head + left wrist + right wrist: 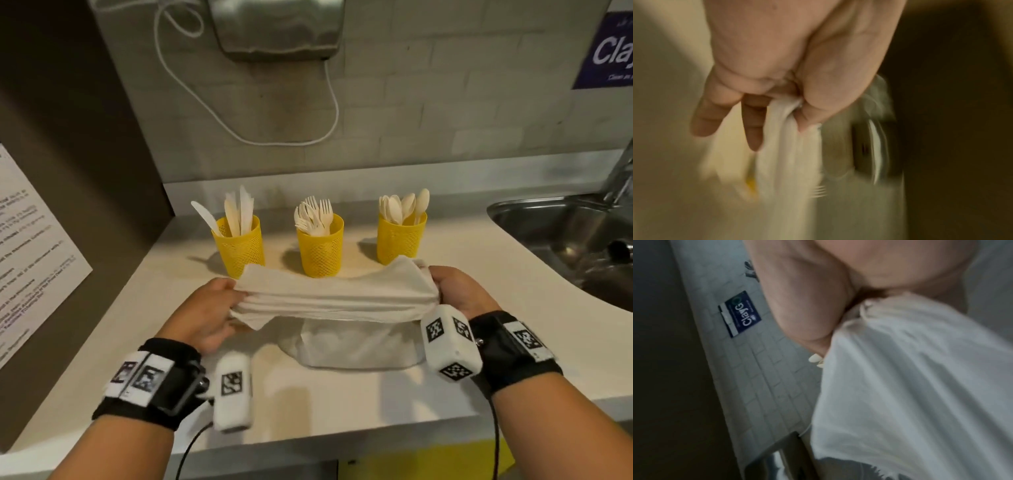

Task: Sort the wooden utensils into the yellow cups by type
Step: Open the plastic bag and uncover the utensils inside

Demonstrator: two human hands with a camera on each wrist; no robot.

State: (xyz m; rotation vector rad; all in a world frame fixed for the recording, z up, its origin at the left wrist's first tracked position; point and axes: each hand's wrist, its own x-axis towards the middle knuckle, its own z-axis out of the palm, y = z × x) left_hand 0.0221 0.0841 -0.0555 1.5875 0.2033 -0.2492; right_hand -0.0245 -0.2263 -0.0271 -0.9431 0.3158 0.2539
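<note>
Three yellow mesh cups stand in a row at the back of the counter. The left cup (238, 250) holds knives, the middle cup (320, 248) forks, the right cup (400, 241) spoons. In front of them a folded white cloth (337, 294) hangs stretched between my hands, its lower part drooping to the counter. My left hand (209, 310) pinches the cloth's left end (789, 138) between thumb and fingers. At the cloth's right end (910, 369) my right hand (457, 289) grips the bunched fabric.
A steel sink (565, 240) with a tap lies at the right of the cream counter (342, 411). A hand dryer (277, 27) with a looping white cord hangs on the tiled wall. A brown panel with a printed notice (30, 250) closes the left side.
</note>
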